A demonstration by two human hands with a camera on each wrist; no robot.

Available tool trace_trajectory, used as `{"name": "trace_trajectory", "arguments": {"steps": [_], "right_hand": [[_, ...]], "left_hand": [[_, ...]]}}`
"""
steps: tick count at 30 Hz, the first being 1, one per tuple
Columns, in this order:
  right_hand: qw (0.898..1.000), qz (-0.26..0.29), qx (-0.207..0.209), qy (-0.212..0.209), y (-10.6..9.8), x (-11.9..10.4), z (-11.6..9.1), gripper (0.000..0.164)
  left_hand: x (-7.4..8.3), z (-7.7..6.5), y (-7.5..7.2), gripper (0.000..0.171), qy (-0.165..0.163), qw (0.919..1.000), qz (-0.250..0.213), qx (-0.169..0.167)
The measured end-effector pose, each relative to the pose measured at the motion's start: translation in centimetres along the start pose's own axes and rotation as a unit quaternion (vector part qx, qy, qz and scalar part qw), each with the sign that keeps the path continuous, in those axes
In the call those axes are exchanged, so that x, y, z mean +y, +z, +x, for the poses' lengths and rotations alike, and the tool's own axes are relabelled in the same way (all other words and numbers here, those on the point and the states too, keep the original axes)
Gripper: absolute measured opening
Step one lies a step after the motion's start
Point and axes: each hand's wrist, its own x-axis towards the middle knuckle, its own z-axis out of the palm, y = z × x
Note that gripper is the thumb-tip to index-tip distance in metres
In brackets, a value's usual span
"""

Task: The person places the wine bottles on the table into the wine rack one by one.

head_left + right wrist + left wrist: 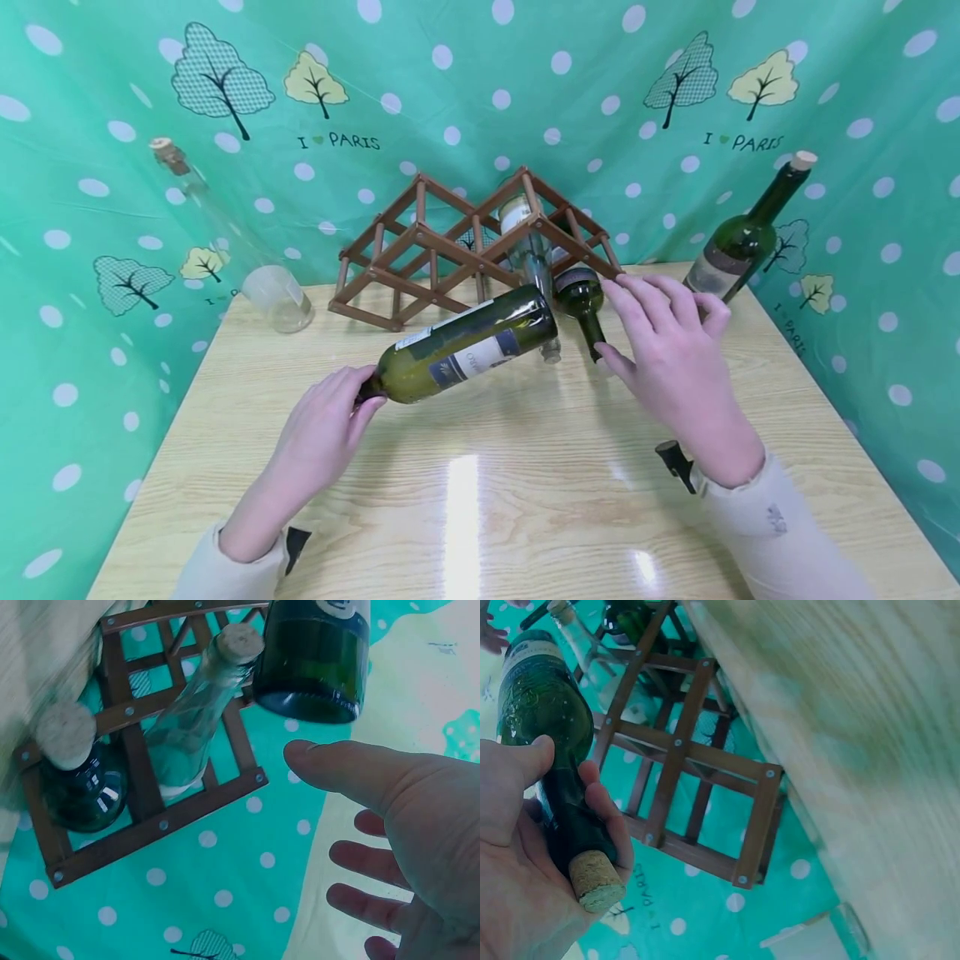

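My left hand (322, 433) grips the neck of a green wine bottle (465, 350), which hangs tilted above the table with its base up to the right. A cork (596, 881) plugs its mouth in the left wrist view. Behind it stands a brown wooden wine rack (420, 236). Two corked bottles lie in the rack's right part, necks toward me: a clear glass bottle (534, 250) and a dark green bottle (581, 298). Close to the latter is my right hand (678, 367). Its fingers are spread and hold nothing, apart from the held bottle's base (311, 697).
On the table's left stands a clear corked bottle (273, 292) with a pale label. A green corked bottle (738, 237) stands at the back right, partly behind my right hand. A green dotted cloth (480, 108) surrounds the wooden table (555, 508).
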Motion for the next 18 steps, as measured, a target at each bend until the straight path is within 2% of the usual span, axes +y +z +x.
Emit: {"name": "trace_trajectory", "arguments": {"steps": [10, 18], "right_hand": [[0.999, -0.004, -0.038, 0.031, 0.0, 1.9, -1.2, 0.088], [0.997, -0.004, -0.064, 0.046, 0.5, 3.4, -2.1, 0.085]], "left_hand": [[-0.4, -1.0, 0.4, 0.033, -0.045, 0.9989, -0.011, -0.010], [-0.5, -1.7, 0.9, 0.033, -0.102, 0.9932, -0.032, -0.047]]}}
